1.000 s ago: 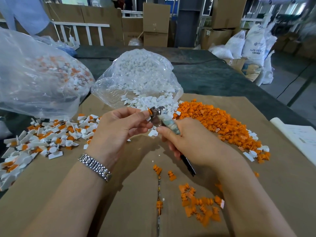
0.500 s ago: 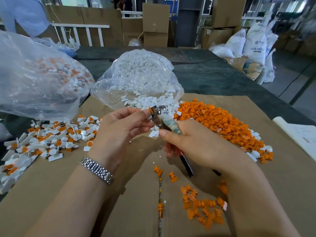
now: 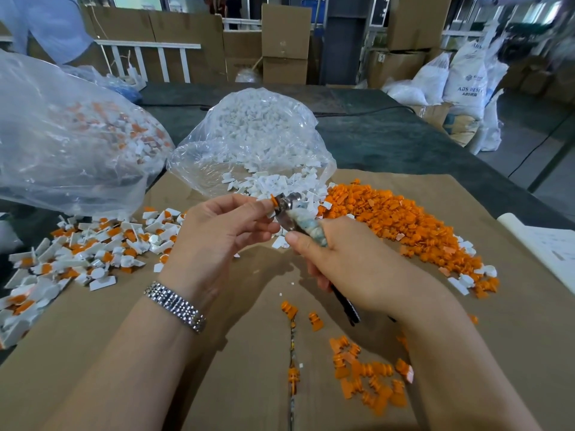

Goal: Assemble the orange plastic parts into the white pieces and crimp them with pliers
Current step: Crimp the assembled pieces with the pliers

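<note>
- Left hand [image 3: 217,231] pinches a small orange-and-white piece [image 3: 270,201] at its fingertips, above the cardboard [image 3: 124,306].
- Right hand [image 3: 351,262] grips pliers [image 3: 295,217]; their head meets that piece.
- Loose orange parts [image 3: 404,225] lie heaped to the right.

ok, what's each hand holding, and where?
Right hand grips the pliers by the handles. Left hand pinches a small orange-and-white piece at the pliers' nose.

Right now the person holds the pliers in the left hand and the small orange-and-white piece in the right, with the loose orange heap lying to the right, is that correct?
Not quite: the hands are swapped. In the head view the right hand grips the pliers, and the left hand pinches the orange-and-white piece at their tip. The loose orange heap does lie to the right.
</note>
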Action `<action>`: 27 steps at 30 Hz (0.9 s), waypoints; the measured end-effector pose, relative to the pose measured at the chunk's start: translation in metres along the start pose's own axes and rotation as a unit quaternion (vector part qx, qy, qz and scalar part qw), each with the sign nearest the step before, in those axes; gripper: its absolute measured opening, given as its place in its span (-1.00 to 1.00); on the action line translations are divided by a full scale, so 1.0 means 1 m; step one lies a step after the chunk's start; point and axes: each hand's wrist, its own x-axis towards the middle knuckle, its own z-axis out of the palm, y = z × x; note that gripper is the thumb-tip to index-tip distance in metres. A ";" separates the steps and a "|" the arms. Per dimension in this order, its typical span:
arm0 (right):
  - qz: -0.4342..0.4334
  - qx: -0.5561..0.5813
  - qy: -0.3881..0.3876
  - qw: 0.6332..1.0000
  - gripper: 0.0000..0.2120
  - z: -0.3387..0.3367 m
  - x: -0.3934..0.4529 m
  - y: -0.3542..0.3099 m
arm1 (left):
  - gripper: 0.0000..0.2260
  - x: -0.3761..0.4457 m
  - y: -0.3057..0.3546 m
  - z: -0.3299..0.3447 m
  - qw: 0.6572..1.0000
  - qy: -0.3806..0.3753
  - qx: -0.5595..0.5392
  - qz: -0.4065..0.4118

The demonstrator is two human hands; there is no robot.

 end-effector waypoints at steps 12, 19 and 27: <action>-0.006 0.027 -0.009 1.000 -0.47 0.001 0.006 0.004 | -0.96 0.002 0.000 -0.003 1.000 -0.007 -0.008 -0.019; 0.103 0.040 0.071 0.991 -0.45 -0.017 0.013 0.025 | -0.90 0.001 -0.001 -0.004 0.999 -0.032 0.018 -0.020; 0.254 -0.197 0.167 0.932 -0.57 -0.011 0.029 0.063 | -0.89 0.005 -0.007 -0.006 0.993 -0.017 0.121 -0.009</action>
